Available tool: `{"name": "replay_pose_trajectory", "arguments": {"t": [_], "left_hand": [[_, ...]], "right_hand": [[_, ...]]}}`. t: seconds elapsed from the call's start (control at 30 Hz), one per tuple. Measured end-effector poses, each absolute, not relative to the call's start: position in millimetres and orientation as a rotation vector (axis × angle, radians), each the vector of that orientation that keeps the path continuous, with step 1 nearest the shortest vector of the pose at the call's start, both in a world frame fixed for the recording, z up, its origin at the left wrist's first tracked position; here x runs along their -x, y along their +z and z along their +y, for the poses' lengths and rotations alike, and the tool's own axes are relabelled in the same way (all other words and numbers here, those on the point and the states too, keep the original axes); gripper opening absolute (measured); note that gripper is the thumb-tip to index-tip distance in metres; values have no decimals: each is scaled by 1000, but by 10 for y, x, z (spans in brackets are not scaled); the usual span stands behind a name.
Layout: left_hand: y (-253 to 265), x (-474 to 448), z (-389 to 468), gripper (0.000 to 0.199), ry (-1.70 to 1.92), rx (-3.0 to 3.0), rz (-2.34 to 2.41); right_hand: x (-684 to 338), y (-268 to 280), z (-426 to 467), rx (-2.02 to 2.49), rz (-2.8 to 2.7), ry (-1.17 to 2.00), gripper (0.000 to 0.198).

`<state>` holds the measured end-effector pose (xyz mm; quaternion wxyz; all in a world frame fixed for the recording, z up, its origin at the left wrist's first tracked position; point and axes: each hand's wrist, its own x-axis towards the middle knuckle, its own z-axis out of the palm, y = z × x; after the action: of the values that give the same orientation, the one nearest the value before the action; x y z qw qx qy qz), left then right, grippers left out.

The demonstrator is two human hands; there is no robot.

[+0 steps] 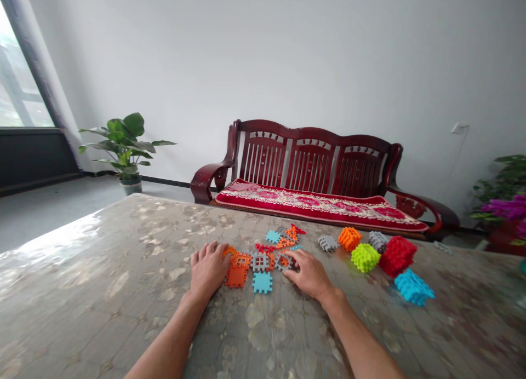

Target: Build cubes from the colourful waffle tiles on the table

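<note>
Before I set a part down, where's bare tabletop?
Widest: left of the left hand, out across the table. Also bare: between the forearms, nearer than the near light-blue tile. Crowded: between the hands, with flat pieces, and farther right of the right hand, with coloured blocks.

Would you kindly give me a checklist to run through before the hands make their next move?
1. Left hand at the orange pieces: ok.
2. Right hand at the gray piece: ok.
3. Right hand's grip firm: cannot tell.
4. Nearest light-blue square flat and uncovered: ok.
5. Pieces between the hands well spread: not ok, crowded.
6. Red block apart from right hand: ok.
</note>
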<state>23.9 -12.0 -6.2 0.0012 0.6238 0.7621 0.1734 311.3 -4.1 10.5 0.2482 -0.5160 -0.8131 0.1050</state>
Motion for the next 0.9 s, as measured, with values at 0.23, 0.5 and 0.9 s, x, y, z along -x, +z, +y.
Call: {"name": "replay_pose_trajectory", "arguments": {"t": [0.23,0.5,0.9], "left_hand": [[-60,-241,-122,41,557,-1961,2394],[-77,-240,-114,42,567,-1960,2399],[-69,-237,-115,44,549,-1961,2406]], "right_hand": [[-3249,49,65,1485,-1948,228,42],[-3885,-34,306,1729,-1350,19,56],[-4018,-52,287,1991,-1359,-51,47]]}}
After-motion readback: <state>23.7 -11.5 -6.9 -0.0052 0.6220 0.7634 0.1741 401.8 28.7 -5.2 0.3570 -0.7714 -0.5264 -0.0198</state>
